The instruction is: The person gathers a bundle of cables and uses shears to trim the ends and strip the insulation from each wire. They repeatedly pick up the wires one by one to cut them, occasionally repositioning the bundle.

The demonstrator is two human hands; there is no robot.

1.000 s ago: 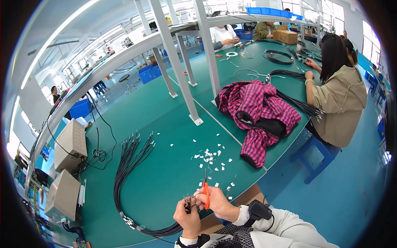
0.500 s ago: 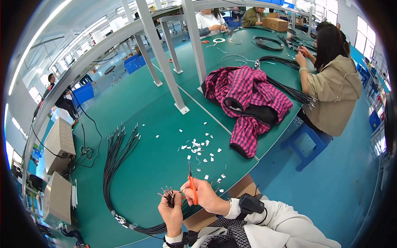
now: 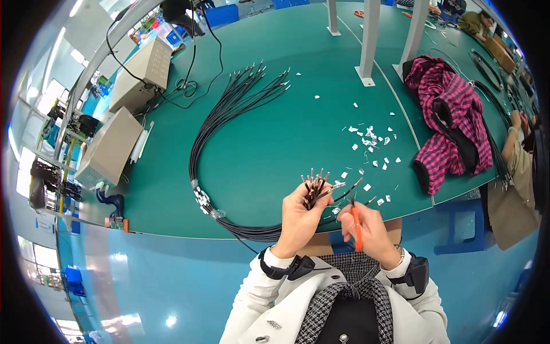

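A: Left hand [image 3: 303,216]?
B: One, fingers and thumb clamped round the near end of a black cable bundle [image 3: 196,152]; reddish and pale tips stand above the fist.
A: Right hand [image 3: 368,230]?
B: One, curled round orange-handled snips [image 3: 358,228], pointing upward, near the left; whether the blades are parted, cannot tell.
A: Bundle, location and condition?
B: Curving leftward from the left hand over a green tabletop [image 3: 258,155]; clear wrap with white tags [image 3: 201,199] partway; far end fanned, pale-tipped.
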